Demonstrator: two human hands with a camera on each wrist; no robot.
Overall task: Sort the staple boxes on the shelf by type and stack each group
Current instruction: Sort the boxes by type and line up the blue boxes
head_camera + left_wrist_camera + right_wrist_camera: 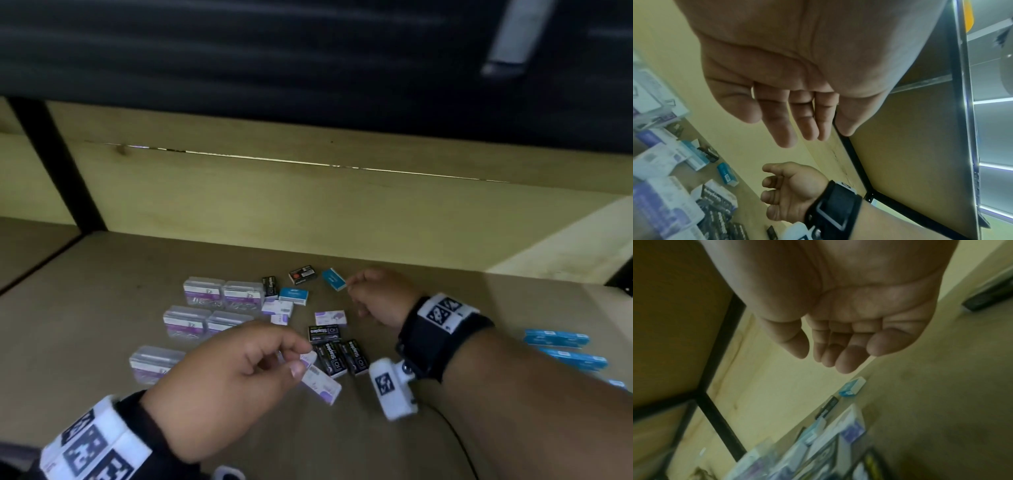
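Note:
Small staple boxes lie scattered on the brown shelf [102, 308]. Black boxes [339, 354] sit in a cluster at the middle, and white-and-purple boxes [330, 318] lie around them. A blue box [334, 279] lies near the back, another blue box [293, 295] left of it. My left hand [298, 359] hovers over a white-and-purple box [322, 383]; the left wrist view shows this hand [797, 129] holding nothing, its fingers relaxed. My right hand [352, 287] has loosely curled fingers just right of the far blue box [852, 387], apart from it, and it [828, 356] holds nothing.
Several clear plastic cases [222, 294] with purple labels stand at the left. A black-and-red box [301, 274] lies near the back wall. Long blue boxes [556, 337] lie at the right. A black upright post [58, 164] stands at the back left.

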